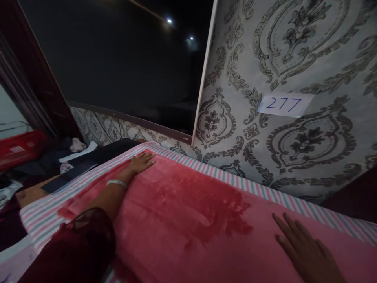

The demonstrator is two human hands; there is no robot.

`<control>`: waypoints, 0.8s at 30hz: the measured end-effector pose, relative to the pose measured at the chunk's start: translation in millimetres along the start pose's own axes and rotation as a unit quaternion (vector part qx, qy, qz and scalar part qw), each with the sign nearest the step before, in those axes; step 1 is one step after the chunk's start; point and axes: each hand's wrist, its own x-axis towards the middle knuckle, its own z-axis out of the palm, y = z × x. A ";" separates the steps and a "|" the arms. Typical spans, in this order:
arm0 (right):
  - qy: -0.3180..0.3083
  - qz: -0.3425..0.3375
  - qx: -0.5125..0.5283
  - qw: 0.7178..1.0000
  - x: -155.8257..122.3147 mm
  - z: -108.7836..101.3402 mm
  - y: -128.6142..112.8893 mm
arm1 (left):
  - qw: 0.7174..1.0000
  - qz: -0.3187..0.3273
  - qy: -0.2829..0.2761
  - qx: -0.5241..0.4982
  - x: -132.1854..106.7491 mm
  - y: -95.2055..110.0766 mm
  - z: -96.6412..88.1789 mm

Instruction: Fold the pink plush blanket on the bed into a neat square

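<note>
Damask wallpaper [294, 78] in grey and black covers the wall, with one white paper slip [285, 104] on it, marked 277 in blue ink. One large dark television [123, 59] with a pale, thin frame hangs beside it, two small spots of light reflected in its glass. Across the bed lies a pink fleece blanket [182, 208], plush and soft, with a darker blotchy patch in its nap. A striped sheet [244, 182] in pink, grey and white shows along its edge.

The left hand [140, 163] rests flat on the blanket near that edge, with a silver bangle [116, 183] on the wrist and a maroon lace sleeve [85, 232] above. The right hand [306, 251] lies flat on the blanket too, each grip open and holding nothing. Past the bed sit a red plastic crate [20, 149], its contents hidden, and a heap of dark clothes [50, 157].
</note>
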 end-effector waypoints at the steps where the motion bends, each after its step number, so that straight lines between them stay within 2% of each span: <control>1: -0.002 -0.001 -0.001 1.000 -0.1 -0.3 -0.1 | 1.000 0.001 0.001 0.000 -0.9 0.5 0.7; 4: -0.010 -0.007 -0.007 1.000 1.5 -2.9 -3.3 | 1.000 -0.003 0.005 0.003 -6.3 7.2 -4.1; 6: -0.018 0.004 -0.007 1.000 3.5 -5.3 -6.5 | 1.000 -0.009 0.010 0.008 -11.3 17.3 -14.1; 9: -0.038 0.027 0.000 0.999 6.4 -7.7 -9.9 | 0.999 -0.017 0.026 0.012 -25.4 43.5 -35.3; 11: -0.047 0.028 0.006 0.999 8.3 -7.8 -11.1 | 1.000 -0.004 0.028 0.006 -45.8 69.5 -45.9; 13: -0.050 0.029 0.014 0.998 10.2 -7.4 -11.9 | 0.999 0.045 0.023 -0.010 -78.5 100.2 -46.1; 15: -0.054 0.029 0.023 0.998 11.8 -7.5 -12.3 | 0.992 0.124 0.014 -0.027 -119.8 129.5 -34.0; 16: -0.056 0.030 0.026 0.998 12.4 -7.9 -12.3 | 0.982 0.183 0.003 -0.040 -140.9 140.9 -24.8; 17: -0.059 0.029 0.028 0.997 12.8 -8.4 -12.1 | 0.960 0.270 0.002 -0.069 -160.0 148.7 -15.0; 18: -0.061 0.027 0.031 0.997 13.0 -9.0 -11.6 | 0.946 0.314 -0.002 -0.083 -176.0 152.0 -5.9; 20: -0.062 0.021 0.037 0.997 12.8 -9.9 -10.1 | 0.938 0.332 0.006 -0.095 -194.9 144.2 6.6; 22: -0.054 0.007 0.044 0.998 12.0 -9.5 -7.8 | 0.960 0.270 0.019 -0.076 -196.2 118.0 9.5; 24: -0.038 -0.007 0.050 0.998 10.9 -7.4 -5.3 | 0.982 0.184 0.025 -0.040 -186.8 78.8 5.0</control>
